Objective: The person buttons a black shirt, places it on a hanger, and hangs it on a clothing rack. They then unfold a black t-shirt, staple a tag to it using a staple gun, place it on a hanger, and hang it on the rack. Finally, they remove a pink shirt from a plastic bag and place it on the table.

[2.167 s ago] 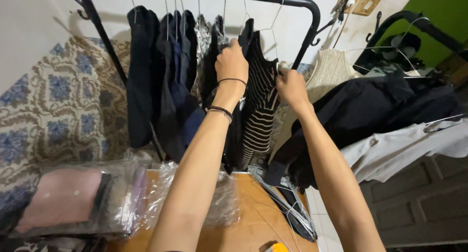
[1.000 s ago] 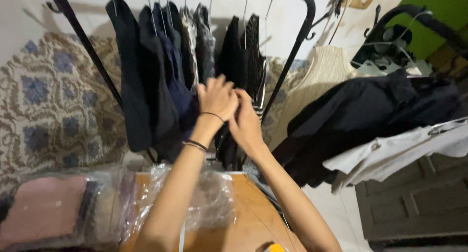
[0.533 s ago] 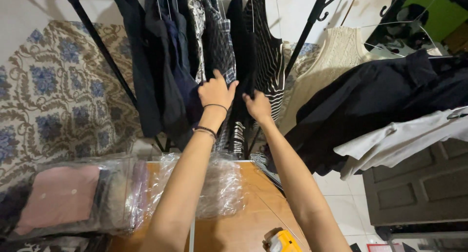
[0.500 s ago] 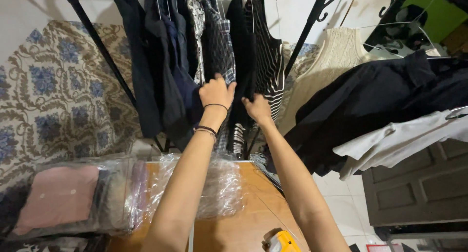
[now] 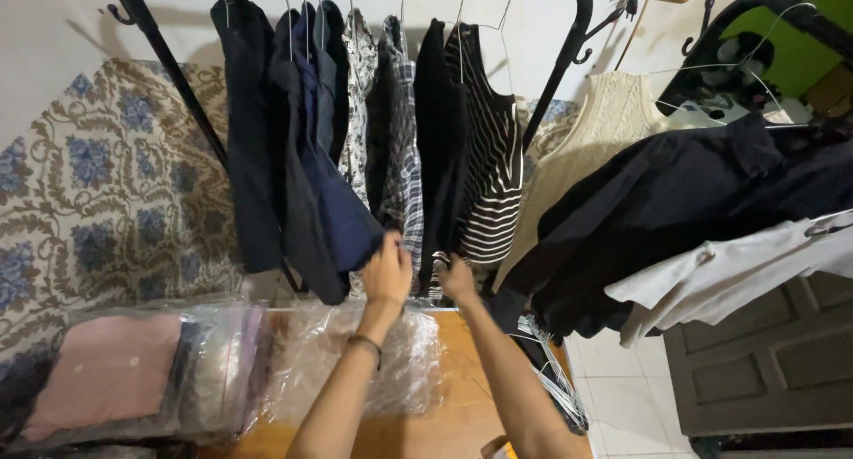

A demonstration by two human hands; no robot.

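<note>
A black clothes rack point(image 5: 576, 32) carries several hung garments: dark jackets point(image 5: 267, 148), a navy one point(image 5: 324, 183), a plaid shirt point(image 5: 402, 148), a black top point(image 5: 440, 130) and a black-and-white striped top point(image 5: 493, 166). My left hand point(image 5: 387, 271) touches the lower hem of the plaid shirt, fingers curled against the cloth. My right hand point(image 5: 457, 277) pinches the bottom edge of the black top beside the striped top. A dark band circles my left wrist.
A wooden table point(image 5: 444, 415) below holds clear plastic bags point(image 5: 355, 361), one with folded pink cloth point(image 5: 107, 375). A patterned cloth point(image 5: 98, 183) covers the wall at left. Black and white garments point(image 5: 693, 201) hang at right over a pile of wire hangers point(image 5: 555, 383).
Both hands have slid down from the hangers near the rail to the hems of the hung garments. The view has tilted so more of the rack shows.
</note>
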